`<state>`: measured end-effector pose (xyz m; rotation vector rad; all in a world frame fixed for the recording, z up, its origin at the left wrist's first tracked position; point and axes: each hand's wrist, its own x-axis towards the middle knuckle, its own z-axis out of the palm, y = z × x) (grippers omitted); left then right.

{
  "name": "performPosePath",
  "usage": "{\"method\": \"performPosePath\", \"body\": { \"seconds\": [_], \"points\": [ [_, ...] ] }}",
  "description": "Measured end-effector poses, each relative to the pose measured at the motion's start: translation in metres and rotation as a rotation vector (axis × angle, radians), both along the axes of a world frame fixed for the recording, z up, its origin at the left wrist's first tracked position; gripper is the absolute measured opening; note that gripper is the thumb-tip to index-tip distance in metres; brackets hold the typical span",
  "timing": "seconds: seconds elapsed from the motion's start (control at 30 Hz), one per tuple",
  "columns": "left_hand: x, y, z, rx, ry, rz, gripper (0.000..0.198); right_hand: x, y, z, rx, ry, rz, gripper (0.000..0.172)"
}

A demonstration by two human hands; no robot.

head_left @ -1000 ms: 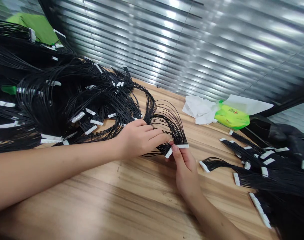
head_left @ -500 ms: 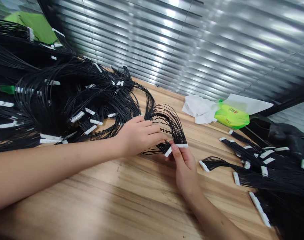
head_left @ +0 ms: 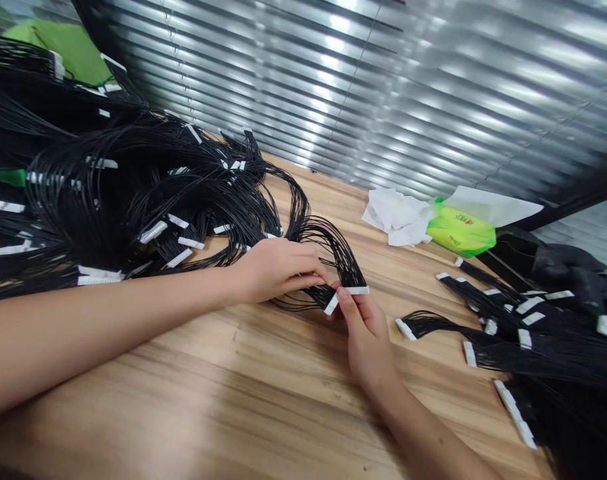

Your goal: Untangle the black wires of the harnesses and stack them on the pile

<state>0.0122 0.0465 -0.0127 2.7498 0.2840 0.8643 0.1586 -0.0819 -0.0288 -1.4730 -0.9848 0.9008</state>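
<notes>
A black wire harness (head_left: 344, 257) with white plastic connectors curves down over the wooden table. My right hand (head_left: 368, 327) pinches it at the connector ends, thumb on top. One white connector (head_left: 356, 290) points right from the pinch, and a second white connector (head_left: 332, 304) slants down to its left. My left hand (head_left: 286, 270) is closed around the black wires just left of those connectors, its fingertips pressed together. Which strands lie between its fingers is partly hidden. Behind the left hand the wires run back toward a large heap of harnesses (head_left: 183, 180).
More harnesses (head_left: 548, 353) lie at the right, one with a white connector (head_left: 406, 329) near my right hand. Crumpled white paper (head_left: 397, 217) and a green tissue pack (head_left: 462, 230) sit at the back. Metal blinds (head_left: 303, 87) border the table's (head_left: 223, 413) far edge.
My left hand has shifted slightly left along the wires, away from the connectors. My right hand keeps its pinch on the harness. The view has moved a little.
</notes>
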Motion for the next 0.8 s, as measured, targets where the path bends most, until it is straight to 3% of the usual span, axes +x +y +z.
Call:
{"method": "performPosePath", "body": {
  "seconds": [0.1,0.27,0.8],
  "points": [
    [0.0,-0.003,0.002,0.329,-0.068,0.034,0.016,0.0,0.001,0.0,-0.006,-0.019,-0.006,0.032],
    [0.0,-0.01,0.009,0.545,-0.097,0.097,0.013,0.0,0.001,0.002,-0.017,-0.035,-0.015,0.033],
    [-0.003,-0.013,0.009,0.418,-0.093,0.144,0.012,0.0,-0.001,0.002,0.014,-0.053,0.017,0.03]
  ]
}}
